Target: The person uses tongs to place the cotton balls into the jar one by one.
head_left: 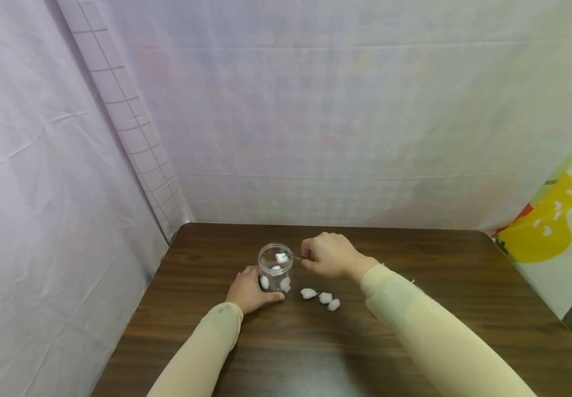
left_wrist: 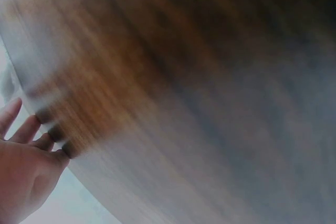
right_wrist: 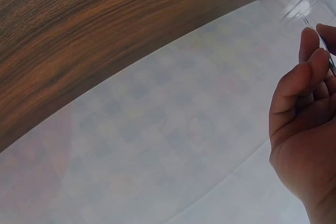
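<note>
A clear jar [head_left: 276, 267] stands on the table with several white cotton balls [head_left: 284, 284] inside. My left hand [head_left: 252, 292] holds the jar from its near left side, thumb across the front; in the left wrist view the left hand [left_wrist: 29, 166] shows at the edge, jar out of sight. Thin metal tweezers [head_left: 297, 257] are pinched in my right hand [head_left: 330, 255], to the right of the jar's mouth. At their tip a cotton ball [head_left: 281, 257] is over the open rim. The right wrist view shows the right hand [right_wrist: 310, 114] with fingers curled round the tweezers [right_wrist: 324, 45].
Three loose cotton balls [head_left: 325, 298] lie on the dark wooden table [head_left: 286, 353], right of the jar and below my right hand. Small white bits lie by the right sleeve [head_left: 415, 314]. A pale checked curtain [head_left: 315, 138] hangs behind the table's far edge.
</note>
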Demonstrator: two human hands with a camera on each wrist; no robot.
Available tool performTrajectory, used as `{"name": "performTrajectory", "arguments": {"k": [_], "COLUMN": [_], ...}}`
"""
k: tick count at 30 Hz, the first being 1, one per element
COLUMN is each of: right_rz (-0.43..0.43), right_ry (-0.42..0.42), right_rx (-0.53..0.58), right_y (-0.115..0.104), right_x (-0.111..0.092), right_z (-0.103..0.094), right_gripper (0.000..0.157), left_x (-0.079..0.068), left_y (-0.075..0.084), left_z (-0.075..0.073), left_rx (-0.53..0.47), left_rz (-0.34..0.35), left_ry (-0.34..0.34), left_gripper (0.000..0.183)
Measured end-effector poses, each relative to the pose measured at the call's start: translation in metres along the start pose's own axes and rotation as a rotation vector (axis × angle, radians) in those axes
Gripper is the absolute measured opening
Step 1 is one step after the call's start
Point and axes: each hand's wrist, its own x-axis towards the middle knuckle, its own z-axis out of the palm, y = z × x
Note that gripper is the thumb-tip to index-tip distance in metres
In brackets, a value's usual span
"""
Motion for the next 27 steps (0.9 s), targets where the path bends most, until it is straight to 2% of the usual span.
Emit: {"name": "performTrajectory", "arguments": {"k": [9, 27], "right_rz": [0.01, 0.035], "right_ry": [0.005, 0.016], "right_rx": [0.011, 0.002], "right_y": [-0.0004, 0.0052], "right_x": [-0.0007, -0.0041], "right_z": [0.0021, -0.0033], "right_gripper": [0.018, 0.016], "left_x": [0.0015, 0.0025], "left_y": [-0.0039, -0.0064], "left_z": [0.0033, 0.0031], "left_rx": [0.018, 0.026], "left_rz": [0.007, 0.019], "left_ry": [0.004, 0.011], "left_gripper": [0.094, 0.093]}}
